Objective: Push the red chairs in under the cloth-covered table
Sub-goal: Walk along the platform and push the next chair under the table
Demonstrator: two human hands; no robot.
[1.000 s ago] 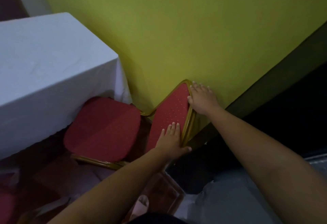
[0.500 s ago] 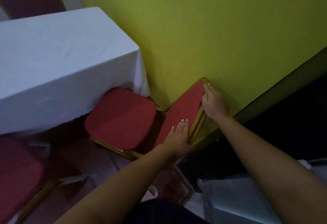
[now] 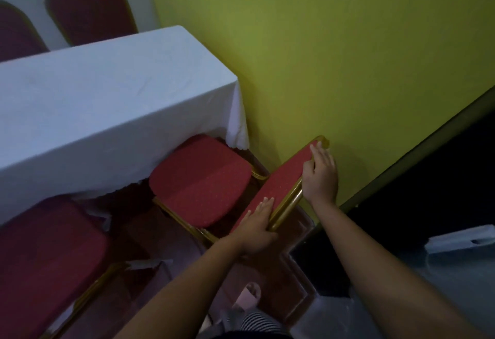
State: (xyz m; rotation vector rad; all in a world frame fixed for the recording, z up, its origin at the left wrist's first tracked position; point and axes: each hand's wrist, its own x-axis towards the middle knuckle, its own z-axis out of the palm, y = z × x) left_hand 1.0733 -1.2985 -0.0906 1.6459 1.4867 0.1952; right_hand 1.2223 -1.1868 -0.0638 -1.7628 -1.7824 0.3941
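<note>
A red chair with a gold frame stands beside the yellow wall; its seat point(image 3: 203, 180) reaches partly under the hanging edge of the white cloth on the table point(image 3: 107, 103). Its backrest point(image 3: 284, 178) faces me. My left hand point(image 3: 257, 229) grips the near end of the backrest's top rail. My right hand point(image 3: 320, 175) is closed over the far end of that rail, close to the wall. A second red chair seat point(image 3: 45, 253) sits at the lower left, mostly out from under the cloth.
Two more red chair backs point(image 3: 91, 9) stand beyond the table's far side. The yellow wall point(image 3: 334, 57) runs close on the right, with a dark skirting strip point(image 3: 417, 148). A foot in a pink slipper point(image 3: 249, 297) shows below on the reddish floor.
The view has swung left and back, showing more of the table, the far chairs and the second seat. Both hands stay on the backrest; the seat sits a little further under the cloth.
</note>
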